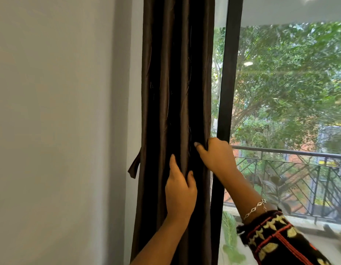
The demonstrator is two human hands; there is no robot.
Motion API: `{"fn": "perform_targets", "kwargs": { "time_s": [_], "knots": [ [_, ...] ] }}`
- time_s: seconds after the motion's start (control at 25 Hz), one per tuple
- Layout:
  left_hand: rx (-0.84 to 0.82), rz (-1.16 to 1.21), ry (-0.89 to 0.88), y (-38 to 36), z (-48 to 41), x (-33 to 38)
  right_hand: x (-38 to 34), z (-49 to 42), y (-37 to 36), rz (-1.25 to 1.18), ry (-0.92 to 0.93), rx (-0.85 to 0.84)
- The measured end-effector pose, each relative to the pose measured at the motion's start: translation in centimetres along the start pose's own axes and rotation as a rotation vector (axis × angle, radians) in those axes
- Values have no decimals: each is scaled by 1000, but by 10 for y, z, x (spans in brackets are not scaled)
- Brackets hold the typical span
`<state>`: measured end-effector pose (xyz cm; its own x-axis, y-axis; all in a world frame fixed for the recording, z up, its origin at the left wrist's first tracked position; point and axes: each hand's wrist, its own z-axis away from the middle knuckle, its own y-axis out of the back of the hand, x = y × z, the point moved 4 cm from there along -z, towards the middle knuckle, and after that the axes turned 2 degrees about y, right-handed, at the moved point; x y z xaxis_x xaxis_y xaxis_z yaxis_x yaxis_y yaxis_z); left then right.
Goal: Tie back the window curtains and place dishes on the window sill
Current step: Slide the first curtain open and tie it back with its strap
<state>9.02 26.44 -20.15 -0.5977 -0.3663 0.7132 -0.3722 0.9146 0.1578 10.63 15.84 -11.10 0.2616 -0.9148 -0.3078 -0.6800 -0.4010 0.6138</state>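
A dark brown curtain [166,83] hangs gathered in folds between the white wall and the window. My left hand [180,190] grips a fold in the curtain's middle, fingers tucked into the cloth. My right hand [215,153] holds the curtain's right edge, thumb in front and fingers curled behind it. A tie-back strap [134,167] of the same brown cloth hangs loose at the curtain's left edge, a little above my left hand's height. No dishes are in view.
The white wall [60,131] fills the left side. A black window frame post [228,92] stands just right of the curtain. Behind the glass are a balcony railing [299,169] and trees. A leaf-patterned sheer cloth [230,238] hangs at the bottom.
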Motion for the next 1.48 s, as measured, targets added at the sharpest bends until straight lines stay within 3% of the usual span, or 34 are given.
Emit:
{"fn": "perform_targets", "kwargs": {
  "time_s": [0.2,0.52,0.68,0.8,0.92,1.24,1.48],
  "knots": [
    [-83,-222,119,-7,19,-18,-19,12,-10,-64,68,-41],
    [-124,-343,26,-3,30,-21,-33,19,-28,46,54,-64],
    [231,-363,-208,19,28,-12,-28,22,-39,-23,34,-62],
    [434,-303,-185,40,15,-11,-24,21,-43,-22,33,-61],
    [532,-263,-139,54,3,-15,-20,23,-45,-14,35,-63],
    [325,-79,127,45,2,-40,-19,28,-44,14,40,-72],
    [276,-90,-5,34,20,-36,-29,38,-47,-45,42,-108]
  ]
}}
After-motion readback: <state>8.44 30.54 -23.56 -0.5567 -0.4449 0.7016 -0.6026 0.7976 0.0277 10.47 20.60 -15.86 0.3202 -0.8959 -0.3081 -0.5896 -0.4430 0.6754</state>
